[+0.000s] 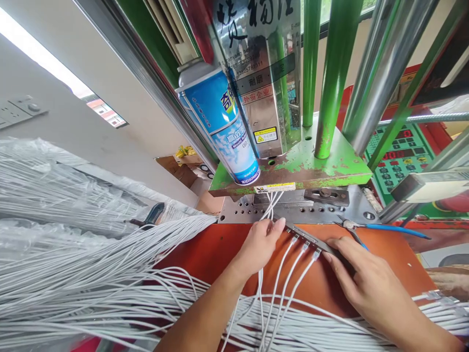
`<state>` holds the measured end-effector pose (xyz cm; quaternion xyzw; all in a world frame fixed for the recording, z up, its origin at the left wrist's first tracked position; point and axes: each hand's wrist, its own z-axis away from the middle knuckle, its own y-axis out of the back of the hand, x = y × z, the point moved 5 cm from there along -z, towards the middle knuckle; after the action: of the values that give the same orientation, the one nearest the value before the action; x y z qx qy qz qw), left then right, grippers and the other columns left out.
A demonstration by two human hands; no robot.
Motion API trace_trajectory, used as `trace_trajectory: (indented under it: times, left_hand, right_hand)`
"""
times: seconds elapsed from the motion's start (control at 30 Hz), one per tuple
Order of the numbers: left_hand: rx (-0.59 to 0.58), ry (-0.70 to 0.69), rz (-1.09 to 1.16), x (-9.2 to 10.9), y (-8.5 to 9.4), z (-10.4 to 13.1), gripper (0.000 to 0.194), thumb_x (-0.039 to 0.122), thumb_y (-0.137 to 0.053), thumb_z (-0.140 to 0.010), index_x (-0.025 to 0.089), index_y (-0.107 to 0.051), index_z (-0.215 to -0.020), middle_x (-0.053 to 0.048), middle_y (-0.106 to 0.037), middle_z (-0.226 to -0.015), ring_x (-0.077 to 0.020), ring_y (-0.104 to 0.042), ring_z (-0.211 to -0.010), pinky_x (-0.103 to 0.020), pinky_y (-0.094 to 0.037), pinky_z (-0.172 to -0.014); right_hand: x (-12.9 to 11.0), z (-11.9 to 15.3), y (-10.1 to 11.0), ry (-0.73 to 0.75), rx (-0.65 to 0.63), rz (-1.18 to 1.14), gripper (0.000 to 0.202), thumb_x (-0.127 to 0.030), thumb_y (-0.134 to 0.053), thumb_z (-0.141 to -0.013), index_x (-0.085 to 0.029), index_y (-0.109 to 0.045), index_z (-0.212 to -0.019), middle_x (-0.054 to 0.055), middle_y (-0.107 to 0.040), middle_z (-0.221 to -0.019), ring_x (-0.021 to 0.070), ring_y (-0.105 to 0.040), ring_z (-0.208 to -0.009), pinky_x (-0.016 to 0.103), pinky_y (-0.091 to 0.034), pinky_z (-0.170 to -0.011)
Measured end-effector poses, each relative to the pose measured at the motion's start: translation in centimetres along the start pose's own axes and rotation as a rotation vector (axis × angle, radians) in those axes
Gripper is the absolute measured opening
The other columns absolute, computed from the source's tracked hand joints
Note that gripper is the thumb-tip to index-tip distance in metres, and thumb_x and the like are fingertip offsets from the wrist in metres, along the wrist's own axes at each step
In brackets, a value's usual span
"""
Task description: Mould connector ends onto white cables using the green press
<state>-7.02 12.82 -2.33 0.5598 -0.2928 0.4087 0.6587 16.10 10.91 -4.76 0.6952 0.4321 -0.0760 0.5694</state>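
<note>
A dark metal bar (309, 238) slants across the front of the machine, with several white cables (282, 278) plugged into its near edge by clear connectors (305, 247). My right hand (361, 274) grips the bar's right end between thumb and fingers. At its left end, my left hand (261, 243) is closed, thumb and fingers together around white cables that run up under the green plate; whether it also touches the bar is hard to tell. Just beyond the hands lies the steel mould base (289, 213), with rows of holes.
Blue-handled pliers (388, 228) lie right of the bar on the orange table (220, 249). A spray can (223, 127) stands on the green press plate (330, 166). Bundled white cables (110, 264) fill the left and front. A control panel (403, 156) is at right.
</note>
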Motion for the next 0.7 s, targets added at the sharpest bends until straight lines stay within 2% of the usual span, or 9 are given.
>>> trace_trajectory:
  times: [0.17, 0.27, 0.37, 0.47, 0.6, 0.7]
  left_hand:
    - [-0.193, 0.161, 0.156, -1.1, -1.4, 0.2, 0.031, 0.046, -0.048, -0.097, 0.021, -0.052, -0.079, 0.006, -0.046, -0.055, -0.0087, -0.04, -0.041, -0.021, -0.031, -0.043]
    - [-0.262, 0.192, 0.159, -1.3, -1.8, 0.2, 0.024, 0.039, -0.047, -0.095, 0.021, -0.055, -0.08, 0.006, -0.05, -0.054, -0.0089, -0.039, -0.034, -0.021, -0.029, -0.038]
    - [-0.232, 0.163, 0.11, -1.2, -1.8, 0.1, 0.027, 0.038, -0.046, -0.095, 0.02, -0.056, -0.077, 0.007, -0.045, -0.051, -0.0087, -0.036, -0.037, -0.022, -0.029, -0.042]
    - [-0.174, 0.055, 0.038, -0.8, -1.7, -0.1, 0.033, 0.037, -0.046, -0.097, 0.019, -0.056, -0.072, 0.006, -0.043, -0.054, -0.0096, -0.038, -0.048, -0.023, -0.032, -0.052]
    - [-0.122, -0.054, -0.085, -0.1, -1.4, 0.0, 0.036, 0.034, -0.044, -0.099, 0.02, -0.052, -0.067, 0.002, -0.052, -0.064, -0.0137, -0.047, -0.062, -0.026, -0.035, -0.061]
    - [-0.03, -0.115, -0.313, 1.0, -0.8, 0.7, 0.036, 0.034, -0.043, -0.102, 0.021, -0.054, -0.07, -0.003, -0.058, -0.07, -0.0176, -0.053, -0.066, -0.029, -0.035, -0.065]
  right_hand:
    - [0.0, 0.1, 0.0, 0.013, 0.009, -0.002, 0.018, -0.039, -0.048, -0.106, -0.026, -0.059, -0.112, 0.005, -0.067, -0.101, 0.0212, -0.066, -0.085, 0.035, -0.051, -0.074]
    - [-0.1, 0.1, 0.0, 0.012, -0.004, -0.012, 0.016, -0.039, -0.049, -0.106, -0.027, -0.058, -0.112, 0.004, -0.067, -0.101, 0.0204, -0.066, -0.085, 0.035, -0.052, -0.075]
    - [-0.5, 0.0, 0.1, 0.032, -0.02, -0.034, 0.015, -0.038, -0.049, -0.107, -0.027, -0.057, -0.111, 0.003, -0.067, -0.099, 0.0197, -0.066, -0.083, 0.034, -0.051, -0.073]
    - [-1.1, -0.2, 0.3, 0.084, -0.057, -0.071, 0.013, -0.035, -0.049, -0.106, -0.026, -0.057, -0.11, 0.004, -0.067, -0.098, 0.0195, -0.066, -0.083, 0.033, -0.052, -0.072]
    - [-1.4, -0.2, 0.5, 0.132, -0.075, -0.093, 0.014, -0.035, -0.05, -0.106, -0.027, -0.058, -0.114, 0.005, -0.069, -0.104, 0.0198, -0.068, -0.087, 0.031, -0.054, -0.074]
    - [-1.2, -0.3, 0.3, 0.085, -0.065, -0.087, 0.014, -0.036, -0.05, -0.107, -0.027, -0.058, -0.114, 0.004, -0.069, -0.102, 0.0199, -0.068, -0.086, 0.032, -0.055, -0.073]
